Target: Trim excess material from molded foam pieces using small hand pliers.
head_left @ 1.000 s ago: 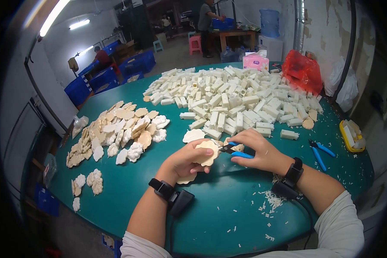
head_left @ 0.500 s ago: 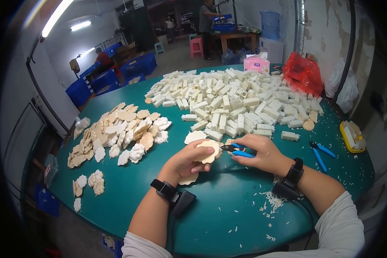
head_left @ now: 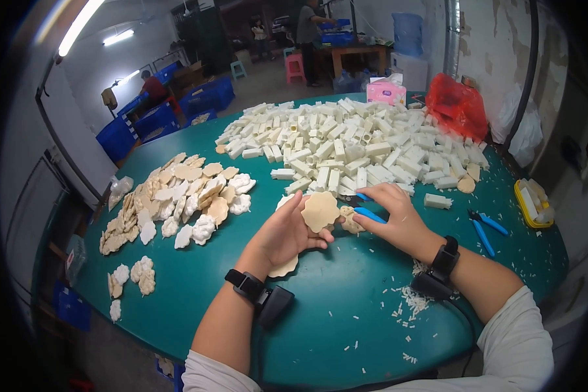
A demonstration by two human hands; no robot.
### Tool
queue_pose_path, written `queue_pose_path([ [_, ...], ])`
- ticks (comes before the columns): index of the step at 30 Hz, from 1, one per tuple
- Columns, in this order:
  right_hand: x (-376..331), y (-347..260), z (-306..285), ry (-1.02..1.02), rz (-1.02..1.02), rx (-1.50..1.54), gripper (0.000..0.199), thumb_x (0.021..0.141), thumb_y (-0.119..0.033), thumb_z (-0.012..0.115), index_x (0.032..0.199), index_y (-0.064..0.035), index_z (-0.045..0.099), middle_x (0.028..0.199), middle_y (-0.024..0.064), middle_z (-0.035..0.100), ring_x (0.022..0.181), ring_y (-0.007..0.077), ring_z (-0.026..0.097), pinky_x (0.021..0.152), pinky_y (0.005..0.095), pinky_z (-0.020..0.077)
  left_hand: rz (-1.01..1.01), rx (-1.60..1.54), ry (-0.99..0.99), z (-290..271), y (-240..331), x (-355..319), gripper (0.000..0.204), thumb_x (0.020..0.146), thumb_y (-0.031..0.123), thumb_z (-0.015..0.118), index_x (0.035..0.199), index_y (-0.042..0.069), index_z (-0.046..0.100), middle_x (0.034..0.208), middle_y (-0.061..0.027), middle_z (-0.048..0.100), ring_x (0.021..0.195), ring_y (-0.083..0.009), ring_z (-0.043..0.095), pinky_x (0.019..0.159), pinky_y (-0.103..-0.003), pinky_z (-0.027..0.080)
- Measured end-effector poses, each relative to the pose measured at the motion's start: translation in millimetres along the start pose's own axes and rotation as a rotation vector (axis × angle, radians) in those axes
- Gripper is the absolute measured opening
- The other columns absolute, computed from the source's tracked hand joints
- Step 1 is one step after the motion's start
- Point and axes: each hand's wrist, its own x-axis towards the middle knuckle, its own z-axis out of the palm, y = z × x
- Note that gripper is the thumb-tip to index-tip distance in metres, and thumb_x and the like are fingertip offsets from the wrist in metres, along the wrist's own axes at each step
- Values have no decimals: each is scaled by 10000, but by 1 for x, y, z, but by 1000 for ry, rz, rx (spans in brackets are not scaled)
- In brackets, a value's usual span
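Note:
A flat cream piece with a scalloped edge point(head_left: 321, 211) rests on the fingers of my left hand point(head_left: 284, 230), its thumb lifted off the face. My right hand point(head_left: 402, 219) is closed round blue-handled nippers point(head_left: 370, 214); their jaws are hidden behind the held piece and my fingers. Between the hands, a knobbly cream piece point(head_left: 352, 221) lies on the green table. Another scalloped piece point(head_left: 284, 268) shows partly from under my left hand, and a white one is mostly covered behind it.
Heaped scalloped pieces point(head_left: 170, 193) lie to the left. White rectangular tubes point(head_left: 333, 137) form a large pile at the back. At right are second blue-handled pliers point(head_left: 486, 230) and a yellow tray point(head_left: 534, 205). Small white offcuts point(head_left: 411, 307) litter the table near my right wrist.
My left thumb has come off the scalloped piece, which now shows its whole face. The nippers' jaws, visible at its edge before, are now out of sight. The view has shifted slightly.

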Motion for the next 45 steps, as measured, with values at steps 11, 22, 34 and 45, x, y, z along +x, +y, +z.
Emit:
queue_pose_path([
  [11,-1,-1,1,-67,-95,-140,467,835,-348,794,1218,-102,688,1086,52,633,1059,245,556,942,377,381,5,27,-6,7,0,-2,658,1067,583,351,1501,88,361,1376,-158,587,1169,-320,653,921,-426,542],
  [22,-3,-1,2,-78,-86,-152,462,833,-349,795,1212,-103,692,1067,50,632,1052,242,570,923,385,402,12,-101,-57,8,-2,-4,620,1092,463,399,1562,82,262,1544,-168,404,1397,-306,482,1174,-431,404],
  [34,0,-5,-1,-104,-134,-94,463,823,-319,807,1225,-122,687,1092,50,639,1047,255,576,929,390,413,-35,-133,-34,12,7,-12,647,995,175,594,1552,140,266,1520,-212,408,1355,-375,524,1160,-455,437],
  [45,1,-7,-3,-72,-158,-46,478,812,-298,814,1235,-114,689,1109,45,636,1041,248,572,924,388,417,-2,6,-86,10,2,-10,835,931,64,654,1618,182,193,1470,-191,478,1359,-306,508,1057,-491,503],
])
